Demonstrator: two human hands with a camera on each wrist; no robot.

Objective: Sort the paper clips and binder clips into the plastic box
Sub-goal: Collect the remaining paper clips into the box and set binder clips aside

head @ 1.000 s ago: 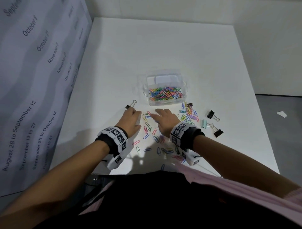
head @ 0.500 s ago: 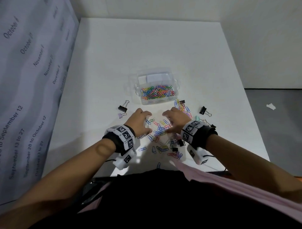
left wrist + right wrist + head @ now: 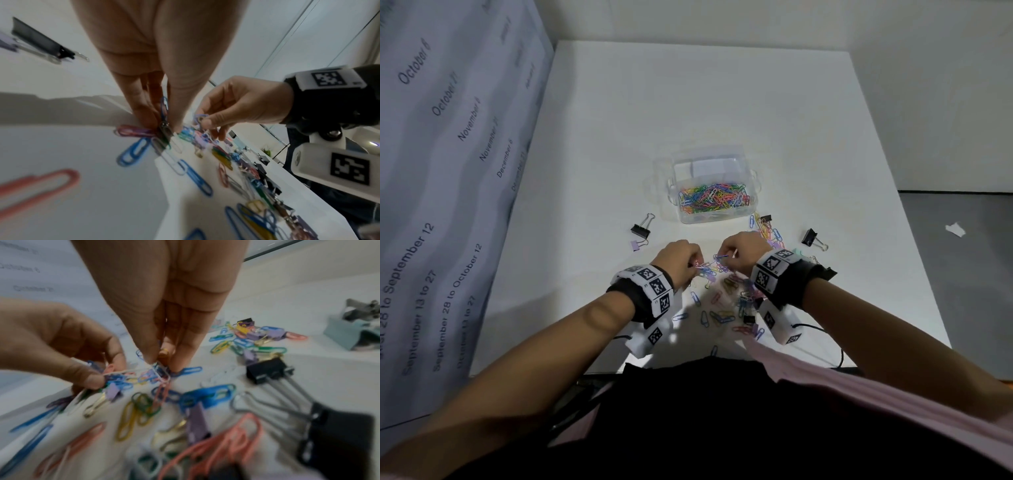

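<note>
Both hands pinch paper clips [image 3: 714, 269] off the table [image 3: 722, 102]: the left hand [image 3: 678, 258] has thumb and fingertips closed on a small bunch; the right hand [image 3: 741, 251] nips another bunch just beside it; more clips lie scattered near and right of the hands; the box [image 3: 714, 205], part filled with clips, stands just beyond; a black binder clip [image 3: 642, 228] lies to its left, another [image 3: 812, 238] to its right.

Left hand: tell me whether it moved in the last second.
Yes. The left hand shifted right, away from the black binder clip and toward the right hand, nearer in line with the plastic box.
</note>
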